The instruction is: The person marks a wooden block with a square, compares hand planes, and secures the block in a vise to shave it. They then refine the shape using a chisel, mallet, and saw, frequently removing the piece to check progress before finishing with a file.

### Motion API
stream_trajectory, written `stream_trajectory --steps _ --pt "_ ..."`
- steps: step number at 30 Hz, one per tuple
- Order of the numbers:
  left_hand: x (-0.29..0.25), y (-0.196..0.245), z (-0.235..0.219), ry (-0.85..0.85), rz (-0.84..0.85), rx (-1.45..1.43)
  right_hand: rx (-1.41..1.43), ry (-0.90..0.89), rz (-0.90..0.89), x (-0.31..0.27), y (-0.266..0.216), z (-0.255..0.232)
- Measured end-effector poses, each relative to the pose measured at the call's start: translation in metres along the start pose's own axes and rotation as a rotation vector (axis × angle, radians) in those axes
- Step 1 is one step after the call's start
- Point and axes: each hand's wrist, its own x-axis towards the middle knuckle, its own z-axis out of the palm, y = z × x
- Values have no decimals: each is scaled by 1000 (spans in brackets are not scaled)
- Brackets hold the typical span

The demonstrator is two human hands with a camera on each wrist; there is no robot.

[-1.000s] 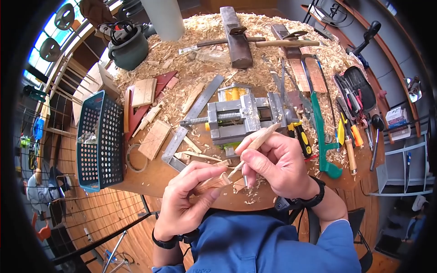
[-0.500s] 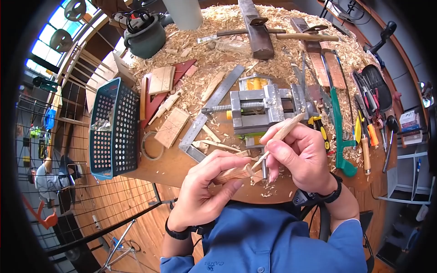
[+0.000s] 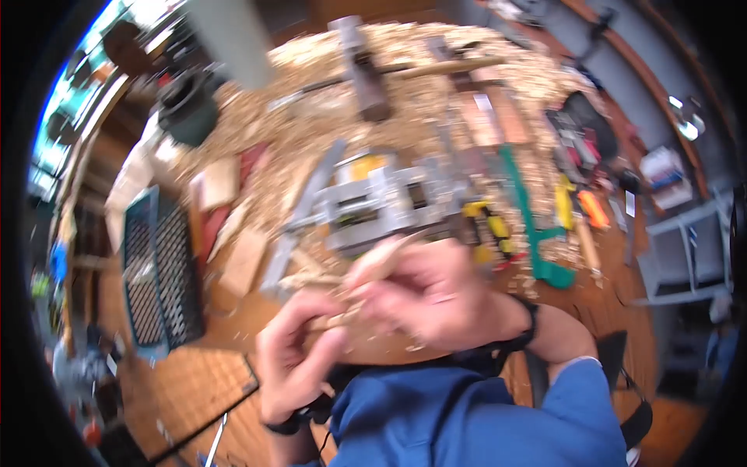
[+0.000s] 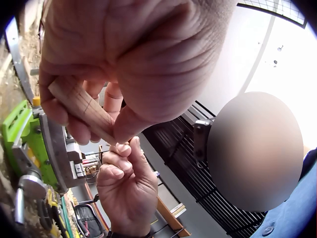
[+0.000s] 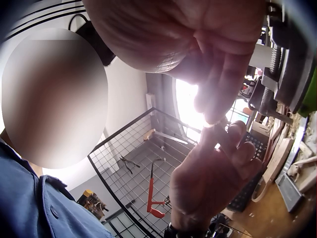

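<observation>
From my end, the left hand (image 3: 299, 354) held a lined wooden piece (image 4: 84, 109), its fingers and thumb curled round it at the near edge of the worktable (image 3: 226, 331). The left wrist view showed thin dark lines crossing the wood, which lay at a slant. The right hand (image 3: 428, 296), just beside it, had thumb and fingers closed on a pale pointed stick (image 3: 385, 261), whose tip stuck up above the knuckles towards the far side. The fingertips of the two hands came together at the end of the lined piece; the head view was blurred, and I couldn't tell whether stick and piece touched.

Just beyond the hands I had a metal vise (image 3: 381, 206), with a steel square (image 3: 311, 187) to its left. Further left lay a flat wooden block (image 3: 245, 261), then a perforated basket (image 3: 159, 280) at the table's left edge. To the right of the vise I saw a yellow-and-black handle (image 3: 498, 226), a green-handled saw (image 3: 529, 218) and a tool with a wooden handle (image 3: 589, 249). Shavings (image 3: 296, 86) covered much of the far side, around a hand plane (image 3: 362, 74), and a dark pot (image 3: 187, 109) stood at the far left.
</observation>
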Motion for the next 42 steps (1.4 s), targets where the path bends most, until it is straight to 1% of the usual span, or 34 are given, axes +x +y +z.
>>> stream_trajectory --steps 3,5,7,8,9,11,12,13,15,16,17,19,21,22,23,24,25,27,28,29,30,31,33,34,35,36,37,38,39,40,41,42 --pt "-8 -8 -7 90 -73 11 -241 -37 -195 8 1 6" --pt "-6 -11 -4 219 -110 20 -178 7 -394 16 20 20" --pt "-11 -27 -25 148 -48 95 -245 -78 -485 21 28 22" --pt "-10 -28 -31 102 -2 144 -165 -87 -578 23 27 27" --pt "-5 -14 -23 158 -26 258 -183 -71 -581 19 26 25" --pt "-8 9 -19 313 -99 256 -562 -171 -580 13 28 21" --pt "-11 3 -34 335 -58 285 -765 -176 -614 10 35 23" --pt "-11 2 -42 367 -15 252 -768 -170 -623 9 48 24" --pt "-11 -1 -49 412 58 99 -1275 -268 -722 9 79 26" --pt "-11 1 -49 410 63 103 -1462 -269 -729 5 86 29" --pt "-11 2 -47 390 83 77 -1465 -264 -732 4 93 30" --pt "-9 2 -46 368 111 48 -1624 -408 -703 7 100 29" --pt "-6 -4 -45 234 213 46 -1666 -392 -702 9 110 35" --pt "-3 -9 -41 241 341 214 -1720 -356 -687 9 114 37" --pt "0 -9 -41 239 351 211 -1775 -319 -672 11 117 39" --pt "3 -3 -36 215 316 164 -1788 -341 -605 13 116 41" --pt "5 2 -33 191 279 118 -1794 -337 -607 12 116 42" --pt "7 6 -32 185 299 143 -1782 -238 -569 5 111 39" --pt "6 6 -34 190 281 185 -1720 -138 -644 -3 106 33" --pt "8 8 -35 196 264 226 -1610 -165 -620 -12 99 29" --pt "10 12 -32 181 291 195 -1522 -117 -622 -24 83 19" --pt "11 13 -32 185 296 188 -1433 -74 -622 -37 63 5" --pt "13 16 -33 207 221 232 -1355 -19 -531 -57 20 -41" --pt "17 18 -30 191 273 267 -1370 62 -499 -63 -1 -76" --pt "20 20 -28 196 277 264 -1382 144 -467 -67 -22 -113" --pt "22 22 -27 201 255 247 -1421 290 -371 -71 -20 -160" --pt "24 22 -27 205 233 230 -1507 411 -314 -74 -32 -205" --pt "25 16 -33 205 210 155 -1563 579 -104 -81 -31 -254" --pt "26 12 -35 206 212 154 -1619 628 69 -86 -39 -298" --pt "27 9 -35 231 208 97 -1615 723 251 -91 -37 -339" --pt "30 8 -35 257 204 43 -1623 738 337 -97 -38 -367" --pt "33 9 -33 261 206 44 -1518 682 425 -102 -32 -399"
